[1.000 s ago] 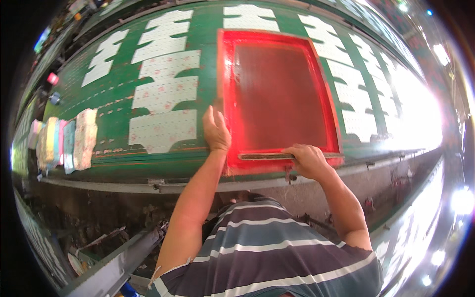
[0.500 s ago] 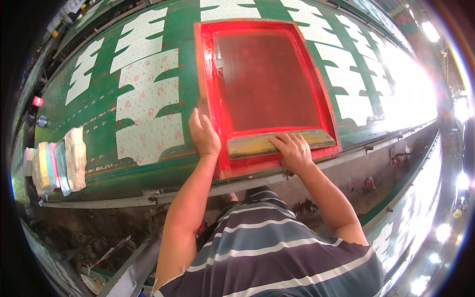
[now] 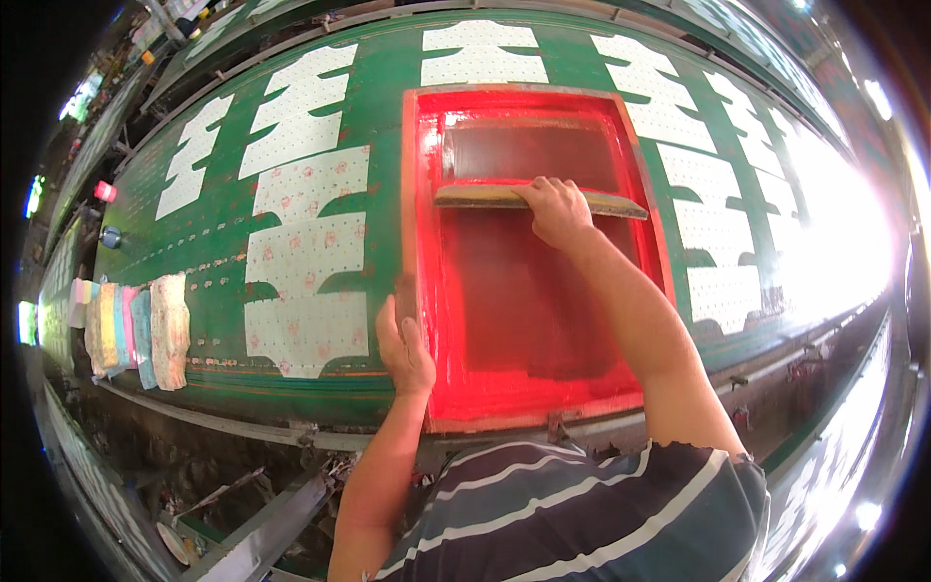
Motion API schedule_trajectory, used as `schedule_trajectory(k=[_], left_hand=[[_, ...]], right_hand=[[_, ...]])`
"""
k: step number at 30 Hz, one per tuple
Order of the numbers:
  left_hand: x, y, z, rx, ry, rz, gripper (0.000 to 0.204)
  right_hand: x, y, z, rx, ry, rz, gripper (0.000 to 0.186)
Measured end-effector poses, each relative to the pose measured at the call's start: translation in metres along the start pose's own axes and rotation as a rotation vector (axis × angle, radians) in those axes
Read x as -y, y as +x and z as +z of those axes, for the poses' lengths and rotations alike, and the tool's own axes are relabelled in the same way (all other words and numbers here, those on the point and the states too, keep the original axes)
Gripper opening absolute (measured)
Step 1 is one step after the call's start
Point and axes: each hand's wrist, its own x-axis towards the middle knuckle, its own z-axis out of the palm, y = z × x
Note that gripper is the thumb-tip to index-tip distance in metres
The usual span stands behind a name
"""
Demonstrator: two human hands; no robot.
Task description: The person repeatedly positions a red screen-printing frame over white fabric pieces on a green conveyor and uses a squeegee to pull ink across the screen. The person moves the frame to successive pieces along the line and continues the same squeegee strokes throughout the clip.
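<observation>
A screen-printing frame (image 3: 637, 145) with red ink around its inner edges lies on the green table in front of me. My right hand (image 3: 560, 211) grips a long squeegee (image 3: 475, 197) from above, its fingers over the far edge. The squeegee stands crosswise on the mesh (image 3: 529, 291), in the far half of the frame. Red ink shows along its far side, and darker red mesh lies on the near side. Against the outside of the frame's left rail rests my left hand (image 3: 405, 351), with fingers stretched out and thumb apart.
White cut fabric pieces (image 3: 305, 252) lie in rows on the green table (image 3: 218, 320), left, right and beyond the frame. Folded coloured cloths (image 3: 136, 330) sit at the left end, near a pink container (image 3: 105, 191) and a dark round object (image 3: 110, 237). A metal rail (image 3: 242, 427) edges the table.
My right hand has pushed the squeegee from the near end of the frame to its far half. My left hand stays at the left rail. The view has shifted.
</observation>
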Motion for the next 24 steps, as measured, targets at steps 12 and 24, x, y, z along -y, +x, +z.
schedule_trajectory(k=[12, 24], left_hand=[[-0.003, -0.003, 0.004, -0.073, 0.143, -0.051, 0.065], [-0.01, 0.001, 0.006, -0.097, 0.119, -0.179, 0.06]], right_hand=[[-0.095, 0.187, 0.005, 0.148, 0.059, 0.028, 0.047], [-0.118, 0.212, -0.007, 0.234, 0.078, -0.099, 0.041]])
